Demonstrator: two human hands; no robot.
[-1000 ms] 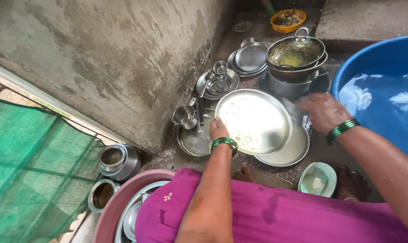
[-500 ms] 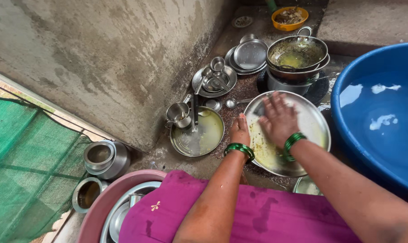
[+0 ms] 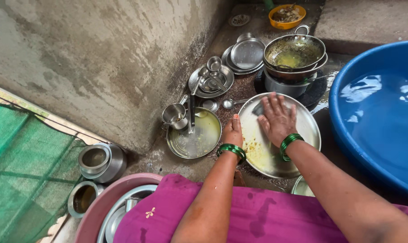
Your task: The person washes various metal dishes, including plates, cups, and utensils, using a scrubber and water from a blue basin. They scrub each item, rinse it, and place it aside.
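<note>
A large round steel plate [image 3: 305, 128] lies on the wet ground in front of me, smeared with yellow food residue. My left hand [image 3: 233, 131] grips its left rim. My right hand [image 3: 277, 119] presses flat on the plate's surface, fingers spread over a dark scrubbing pad [image 3: 258, 109]. Both wrists wear green bangles.
A second steel plate [image 3: 195, 137] with yellowish water lies to the left, with a steel cup [image 3: 174, 113] beside it. Stacked plates [image 3: 246, 54], a dirty wok [image 3: 294, 51] and an orange bowl [image 3: 286, 14] stand farther back. A blue water tub [image 3: 379, 112] is at the right, a pink tub [image 3: 94, 213] near me.
My right hand has come from the blue tub's edge onto the plate, which has gone from tilted up to lying flat. The left hand keeps hold of the rim.
</note>
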